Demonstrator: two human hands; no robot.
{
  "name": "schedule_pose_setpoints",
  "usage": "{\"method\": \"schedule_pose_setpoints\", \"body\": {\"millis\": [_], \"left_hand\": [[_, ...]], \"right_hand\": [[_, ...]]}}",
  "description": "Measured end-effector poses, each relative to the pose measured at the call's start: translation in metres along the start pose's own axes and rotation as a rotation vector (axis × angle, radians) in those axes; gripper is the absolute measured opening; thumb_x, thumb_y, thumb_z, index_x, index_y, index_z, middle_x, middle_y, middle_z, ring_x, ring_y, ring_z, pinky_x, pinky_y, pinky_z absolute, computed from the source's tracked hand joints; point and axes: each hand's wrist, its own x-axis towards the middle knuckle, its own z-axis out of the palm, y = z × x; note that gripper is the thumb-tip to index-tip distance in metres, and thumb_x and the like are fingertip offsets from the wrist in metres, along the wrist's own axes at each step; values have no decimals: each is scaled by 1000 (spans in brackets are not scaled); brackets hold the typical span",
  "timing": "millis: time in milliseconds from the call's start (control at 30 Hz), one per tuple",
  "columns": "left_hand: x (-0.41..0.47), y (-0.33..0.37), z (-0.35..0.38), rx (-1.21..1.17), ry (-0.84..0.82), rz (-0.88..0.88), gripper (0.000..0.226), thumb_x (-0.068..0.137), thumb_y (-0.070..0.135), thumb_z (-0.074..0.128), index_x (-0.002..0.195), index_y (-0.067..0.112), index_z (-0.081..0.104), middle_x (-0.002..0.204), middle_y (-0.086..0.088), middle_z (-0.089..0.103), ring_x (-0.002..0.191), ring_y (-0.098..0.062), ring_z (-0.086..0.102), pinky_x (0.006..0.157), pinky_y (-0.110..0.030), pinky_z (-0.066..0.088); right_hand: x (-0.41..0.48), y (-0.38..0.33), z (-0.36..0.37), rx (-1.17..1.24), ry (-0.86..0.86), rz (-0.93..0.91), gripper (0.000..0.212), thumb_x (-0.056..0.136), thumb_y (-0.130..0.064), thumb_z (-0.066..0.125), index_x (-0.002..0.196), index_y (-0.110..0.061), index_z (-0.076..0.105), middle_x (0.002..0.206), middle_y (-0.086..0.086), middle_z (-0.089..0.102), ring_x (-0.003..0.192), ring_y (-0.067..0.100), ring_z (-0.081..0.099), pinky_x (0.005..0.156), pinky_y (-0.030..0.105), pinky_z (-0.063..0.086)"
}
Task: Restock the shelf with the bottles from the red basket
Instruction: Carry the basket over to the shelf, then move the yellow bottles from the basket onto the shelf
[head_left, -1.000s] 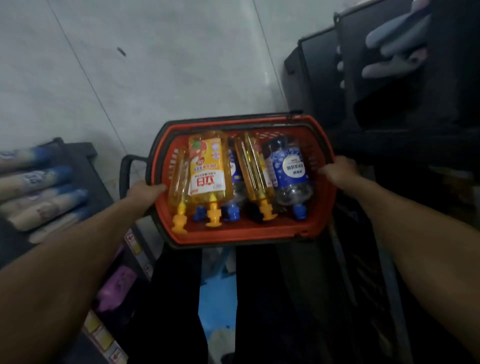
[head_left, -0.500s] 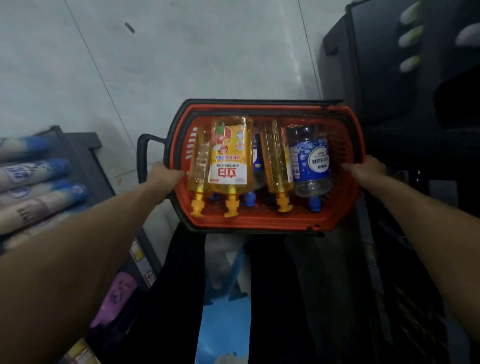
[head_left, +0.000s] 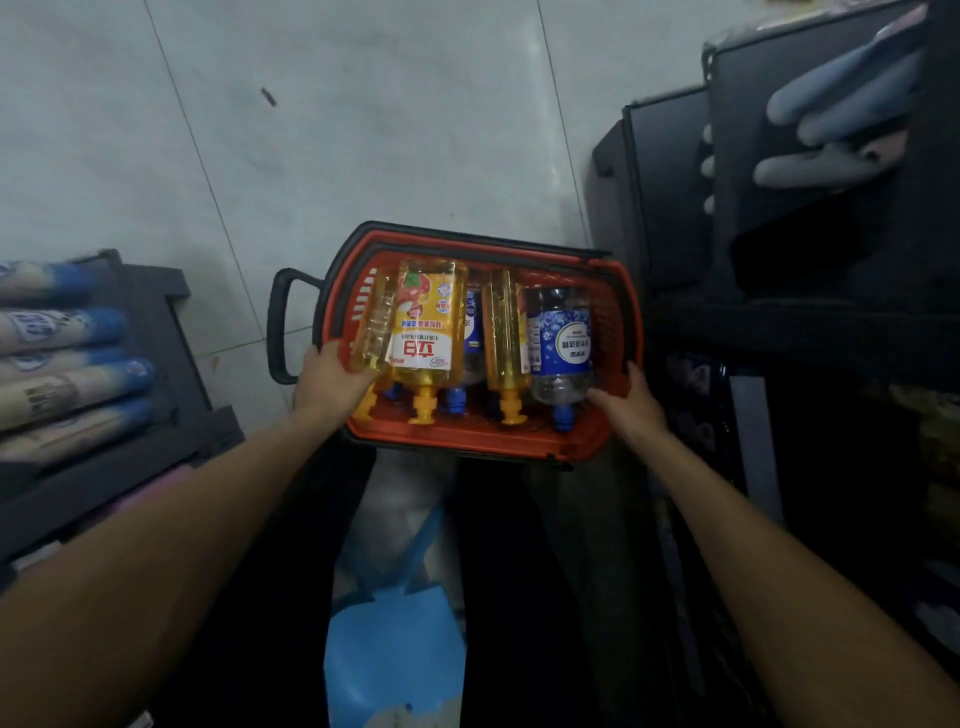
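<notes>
The left hand sits at the left rim of the red basket, fingers against the lower end of the slim yellow bottle. The right hand is at the right rim, fingertips reaching toward the shoulder of the clear blue-labelled bottle. In this dim, wide view I cannot tell whether either hand has closed round a bottle or only the rim. The basket lies between the hands, above the pale floor, and is full: a broad yellow bottle and another yellow one lie caps toward the person, over blue-capped bottles beneath. A dark shelf stands just right of the basket, and a rack of blue-tipped tubes lies to the left. This looks like the very start, with the first pick being set up. The next move calls for a firm grip on an outer bottle, lifting it clear of its neighbours, then turning it upright for the shelf.
</notes>
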Motion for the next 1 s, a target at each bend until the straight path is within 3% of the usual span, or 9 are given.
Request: {"method": "schedule_pose_setpoints", "body": {"millis": [67,167,267,433,533,667,800,1000], "left_hand": [[-32,14,2,-47,-33,28,45,87,33,76,128,22,62,110,4,68,103,-23,67,89,-38,53],[-56,6,14,-5,-79,141,61,88,23,76,143,28,50,120,2,70,109,-24,67,96,-41,54],[-60,-5,24,144,-79,225,65,90,34,73,148,27,45,133,-7,63,121,-31,62,99,-44,52],[-53,-9,46,616,79,583,63,95,45,64,148,17,45,145,-15,49,129,-35,54,100,-50,50],[-39,-11,78,659,193,721,61,95,44,63,145,12,49,149,-19,46,133,-37,51,106,-52,46],[-18,2,113,613,330,872,56,96,39,62,144,12,51,151,-23,44,137,-40,46,110,-53,41],[-5,20,138,692,420,941,58,96,45,58,145,16,50,154,-19,44,147,-41,36,112,-58,35],[6,60,173,901,413,908,88,91,80,35,161,28,21,155,-15,36,148,-36,29,117,-77,11]], "right_hand": [[-18,2,0,-4,-27,-8,63,87,-31,76,145,-32,50,127,-5,63,115,19,60,96,33,47],[-41,10,4,-61,-28,-25,60,91,-29,73,147,-30,50,127,-5,63,115,16,59,95,28,45],[-58,15,13,-223,-13,-131,54,93,-26,69,144,-25,51,124,-1,63,109,17,59,89,28,44],[-53,40,45,-334,77,-308,55,94,-31,66,146,-27,47,143,3,55,128,23,55,97,33,45],[-27,62,69,-359,114,-428,63,94,-30,66,151,-22,41,149,4,48,136,22,47,111,40,43],[8,87,82,-514,270,-593,62,90,-22,64,148,-12,43,149,17,45,137,34,44,115,46,39],[18,113,83,-770,308,-613,74,89,-25,64,155,-12,33,157,27,29,146,43,30,117,55,33],[43,101,84,-773,316,-691,73,92,-41,60,154,-15,34,154,23,36,139,40,39,112,53,39]]}}
